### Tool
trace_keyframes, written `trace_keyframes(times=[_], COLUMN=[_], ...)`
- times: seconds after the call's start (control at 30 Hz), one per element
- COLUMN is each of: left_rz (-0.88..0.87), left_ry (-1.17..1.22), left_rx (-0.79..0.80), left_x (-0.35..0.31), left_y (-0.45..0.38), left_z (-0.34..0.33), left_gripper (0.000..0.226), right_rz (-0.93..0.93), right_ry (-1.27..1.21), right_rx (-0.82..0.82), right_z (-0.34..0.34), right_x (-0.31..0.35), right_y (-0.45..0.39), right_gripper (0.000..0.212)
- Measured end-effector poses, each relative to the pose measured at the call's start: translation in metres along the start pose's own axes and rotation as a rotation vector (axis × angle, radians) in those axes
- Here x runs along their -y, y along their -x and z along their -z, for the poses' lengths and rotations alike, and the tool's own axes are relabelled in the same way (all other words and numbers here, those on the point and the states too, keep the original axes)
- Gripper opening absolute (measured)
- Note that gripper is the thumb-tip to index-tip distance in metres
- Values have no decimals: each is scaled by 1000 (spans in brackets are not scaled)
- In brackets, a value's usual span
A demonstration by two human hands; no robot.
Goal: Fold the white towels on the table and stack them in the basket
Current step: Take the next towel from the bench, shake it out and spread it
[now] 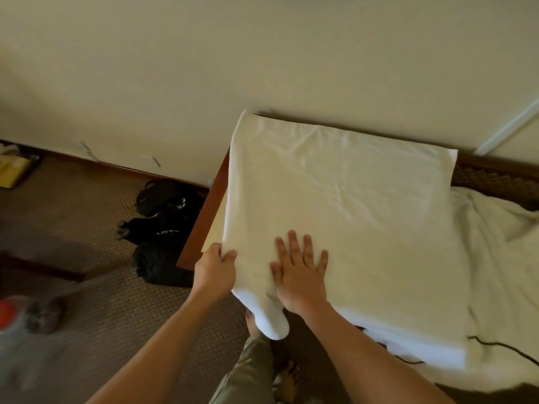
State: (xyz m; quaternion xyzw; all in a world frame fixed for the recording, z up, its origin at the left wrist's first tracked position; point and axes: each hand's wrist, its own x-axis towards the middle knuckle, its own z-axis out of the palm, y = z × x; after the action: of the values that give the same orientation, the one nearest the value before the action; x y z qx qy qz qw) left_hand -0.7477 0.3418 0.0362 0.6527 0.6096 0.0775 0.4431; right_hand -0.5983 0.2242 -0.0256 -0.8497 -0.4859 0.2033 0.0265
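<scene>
White towel [335, 205] spread flat over the wooden table [201, 223], near corner hanging off the front edge. Left hand [215, 269] pinches the towel's left edge, fingers curled; right hand [300, 272] lies flat on it, fingers straight and spread. More white cloth [501, 258] bunched to the right.

A white towel [335, 214] covers almost the whole table [201, 223], whose left edge alone shows bare. At the lower centre of the frame both hands sit on its near corner. A rumpled towel [501, 258] fills the right side. The wall [262, 68] closes the far edge. Black bags [163, 228] crowd the carpet at left.
</scene>
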Motion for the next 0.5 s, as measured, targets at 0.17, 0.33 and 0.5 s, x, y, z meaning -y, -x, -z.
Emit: trace_keyframes(times=[0.17, 0.33, 0.5], left_rz=[-14, -117, -463], left_ry=[-207, -552, -633], left_rx=[-102, -325, -78], left_x=[49, 65, 50], left_y=[-33, -19, -6], left_z=[51, 25, -21], left_gripper=[13, 46, 56], right_rz=[-8, 0, 110], right_ry=[3, -4, -43], right_rx=[18, 3, -119], right_z=[1, -1, -8], right_x=[3, 7, 30], right_y=[0, 2, 11], right_gripper=[62, 73, 66])
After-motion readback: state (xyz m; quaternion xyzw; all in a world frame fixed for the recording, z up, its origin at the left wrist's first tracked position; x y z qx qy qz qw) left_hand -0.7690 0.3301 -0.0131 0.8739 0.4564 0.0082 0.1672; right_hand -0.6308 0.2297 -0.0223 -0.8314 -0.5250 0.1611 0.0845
